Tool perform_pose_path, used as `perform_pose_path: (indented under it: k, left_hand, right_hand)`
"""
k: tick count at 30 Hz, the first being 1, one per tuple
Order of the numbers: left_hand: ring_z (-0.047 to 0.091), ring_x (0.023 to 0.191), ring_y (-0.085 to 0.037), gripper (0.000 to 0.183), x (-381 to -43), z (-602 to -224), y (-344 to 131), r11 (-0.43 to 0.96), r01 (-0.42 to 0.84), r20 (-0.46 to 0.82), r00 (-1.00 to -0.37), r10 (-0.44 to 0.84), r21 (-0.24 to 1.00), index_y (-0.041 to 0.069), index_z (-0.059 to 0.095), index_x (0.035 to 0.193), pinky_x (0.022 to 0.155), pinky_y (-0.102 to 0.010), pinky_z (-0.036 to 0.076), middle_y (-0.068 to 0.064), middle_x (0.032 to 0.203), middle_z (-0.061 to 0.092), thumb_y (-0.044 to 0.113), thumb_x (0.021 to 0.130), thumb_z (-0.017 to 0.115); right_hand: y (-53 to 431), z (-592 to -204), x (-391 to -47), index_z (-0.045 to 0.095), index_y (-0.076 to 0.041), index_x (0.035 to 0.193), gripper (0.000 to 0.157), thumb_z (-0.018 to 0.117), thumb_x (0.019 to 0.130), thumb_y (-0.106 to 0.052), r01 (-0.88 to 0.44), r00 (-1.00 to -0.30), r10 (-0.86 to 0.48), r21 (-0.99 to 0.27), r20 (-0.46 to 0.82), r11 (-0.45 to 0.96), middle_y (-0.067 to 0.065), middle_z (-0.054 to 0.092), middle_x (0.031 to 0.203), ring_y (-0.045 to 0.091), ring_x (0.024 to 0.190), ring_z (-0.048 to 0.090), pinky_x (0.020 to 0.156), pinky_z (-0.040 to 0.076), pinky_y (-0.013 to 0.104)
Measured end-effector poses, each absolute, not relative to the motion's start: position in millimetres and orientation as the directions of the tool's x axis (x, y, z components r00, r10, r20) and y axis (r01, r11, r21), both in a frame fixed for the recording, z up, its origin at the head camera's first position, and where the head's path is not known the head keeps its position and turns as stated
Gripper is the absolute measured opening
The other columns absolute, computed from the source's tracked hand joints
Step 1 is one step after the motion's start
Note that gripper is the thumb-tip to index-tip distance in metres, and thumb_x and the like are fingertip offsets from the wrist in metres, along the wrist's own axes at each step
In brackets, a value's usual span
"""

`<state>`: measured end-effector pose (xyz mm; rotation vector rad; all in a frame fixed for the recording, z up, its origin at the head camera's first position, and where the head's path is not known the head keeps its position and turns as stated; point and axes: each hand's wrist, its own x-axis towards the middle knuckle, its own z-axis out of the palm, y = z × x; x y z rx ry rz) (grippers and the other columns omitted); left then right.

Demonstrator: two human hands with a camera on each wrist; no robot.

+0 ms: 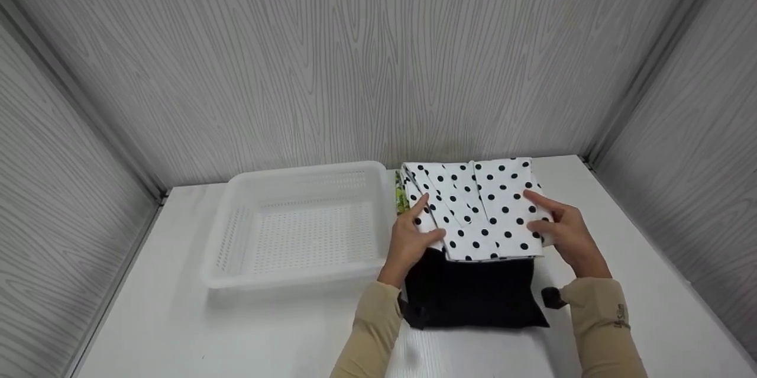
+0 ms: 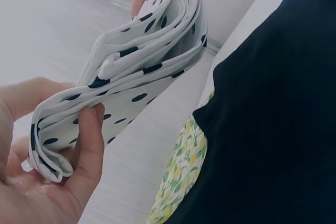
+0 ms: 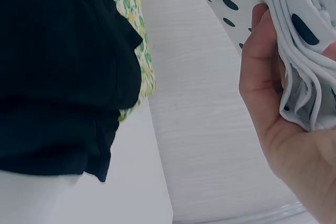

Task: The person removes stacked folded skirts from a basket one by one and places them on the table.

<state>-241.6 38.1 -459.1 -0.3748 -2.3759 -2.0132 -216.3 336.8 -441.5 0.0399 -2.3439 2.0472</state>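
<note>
A folded white cloth with black polka dots (image 1: pixel 497 206) is held up in front of me by both hands. My left hand (image 1: pixel 408 242) grips its left edge between thumb and fingers, and my right hand (image 1: pixel 571 233) pinches the right edge. Several folded layers show along its side in the left wrist view. Below it on the table lies a black folded cloth (image 1: pixel 473 292), partly covered by the dotted one in the head view. From under the black cloth peeks a yellow-and-green patterned cloth (image 2: pixel 181 166), mostly hidden.
To the left of the cloths stands a white plastic basket (image 1: pixel 295 276) with perforated sides and bottom. The white table (image 1: pixel 266 330) is bounded by grey wood-grain panels (image 1: pixel 325 58) at the back and both sides.
</note>
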Motion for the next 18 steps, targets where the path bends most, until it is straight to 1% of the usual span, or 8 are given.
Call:
perform_pose_path:
  k: [2, 4, 7, 9, 11, 13, 15, 18]
  left_hand:
    - [0.05, 0.133, -0.027, 0.079, -241.0, -458.9, 43.8, 0.148, 0.189, 0.16, -0.97, 0.183, 0.971, 0.01, 0.049, 0.151, 0.103, -0.039, 0.047, -0.014, 0.153, 0.047, 0.005, 0.078, 0.078]
    - [0.063, 0.099, -0.018, 0.078, -240.6, -459.2, 49.3, 0.146, 0.186, 0.158, -0.969, 0.189, 0.971, 0.011, 0.049, 0.151, 0.082, -0.03, 0.054, -0.015, 0.152, 0.047, 0.004, 0.078, 0.078]
    - [0.043, 0.053, -0.007, 0.078, -240.6, -460.1, 56.1, 0.105, 0.18, 0.156, -0.967, 0.202, 0.978, 0.009, 0.049, 0.15, 0.054, -0.021, 0.045, -0.017, 0.152, 0.046, 0.0, 0.078, 0.077]
    - [0.029, 0.043, -0.004, 0.077, -240.9, -460.5, 59.7, 0.079, 0.174, 0.155, -0.966, 0.206, 0.981, 0.008, 0.049, 0.15, 0.05, -0.018, 0.04, -0.017, 0.153, 0.046, -0.002, 0.079, 0.076]
    - [0.027, 0.041, -0.003, 0.077, -240.3, -460.9, 63.0, 0.065, 0.175, 0.157, -0.964, 0.215, 0.983, 0.008, 0.049, 0.15, 0.049, -0.018, 0.039, -0.016, 0.152, 0.047, -0.003, 0.079, 0.076]
    - [0.026, 0.04, -0.004, 0.077, -239.5, -460.5, 66.5, 0.064, 0.174, 0.156, -0.962, 0.224, 0.983, 0.008, 0.048, 0.151, 0.048, -0.019, 0.038, -0.015, 0.129, 0.065, -0.002, 0.079, 0.076]
    - [0.026, 0.039, -0.005, 0.078, -238.5, -459.4, 69.7, 0.073, 0.167, 0.146, -0.96, 0.237, 0.983, 0.009, 0.048, 0.151, 0.047, -0.019, 0.038, -0.005, 0.088, 0.07, -0.001, 0.079, 0.076]
    - [0.028, 0.038, -0.005, 0.079, -237.9, -459.0, 74.3, 0.093, 0.153, 0.125, -0.958, 0.258, 0.984, 0.012, 0.047, 0.153, 0.046, -0.019, 0.038, 0.008, 0.049, 0.037, -0.001, 0.08, 0.076]
  right_hand:
    - [342.4, -441.2, -215.1, 0.033, 0.006, 0.153, 0.072, 0.062, 0.088, 0.015, -0.036, -0.999, 0.005, -0.99, 0.037, 0.136, 0.03, 0.024, 0.159, 0.001, 0.113, 0.055, 0.088, 0.053, 0.022]
    - [347.3, -440.8, -214.1, 0.033, 0.007, 0.152, 0.072, 0.063, 0.088, 0.015, -0.039, -0.999, 0.01, -0.99, 0.041, 0.137, 0.032, 0.024, 0.158, 0.0, 0.11, 0.057, 0.087, 0.054, 0.022]
    - [353.5, -440.8, -212.6, 0.036, 0.006, 0.152, 0.072, 0.065, 0.087, 0.014, -0.041, -0.999, 0.018, -0.99, 0.044, 0.138, 0.033, 0.024, 0.158, -0.001, 0.109, 0.058, 0.087, 0.054, 0.023]
    - [356.6, -441.1, -211.9, 0.038, 0.005, 0.152, 0.071, 0.066, 0.087, 0.014, -0.042, -0.999, 0.017, -0.99, 0.044, 0.133, 0.033, 0.023, 0.158, -0.001, 0.11, 0.058, 0.088, 0.054, 0.023]
    - [360.4, -441.7, -211.1, 0.04, 0.002, 0.152, 0.07, 0.066, 0.087, 0.013, -0.037, -0.999, 0.019, -0.991, 0.04, 0.128, 0.033, 0.022, 0.159, -0.001, 0.11, 0.058, 0.088, 0.054, 0.023]
    - [364.5, -441.2, -209.8, 0.041, 0.0, 0.152, 0.07, 0.065, 0.087, 0.013, -0.033, -0.999, 0.022, -0.991, 0.036, 0.128, 0.034, 0.022, 0.159, -0.001, 0.11, 0.058, 0.087, 0.054, 0.023]
    - [368.9, -441.0, -208.5, 0.041, -0.001, 0.152, 0.07, 0.064, 0.088, 0.013, -0.027, -0.999, 0.026, -0.991, 0.031, 0.128, 0.034, 0.021, 0.159, -0.001, 0.109, 0.058, 0.087, 0.054, 0.023]
    - [375.1, -441.9, -206.7, 0.041, -0.003, 0.153, 0.07, 0.064, 0.089, 0.013, -0.026, -0.999, 0.028, -0.991, 0.03, 0.132, 0.035, 0.021, 0.158, 0.0, 0.108, 0.059, 0.086, 0.055, 0.023]
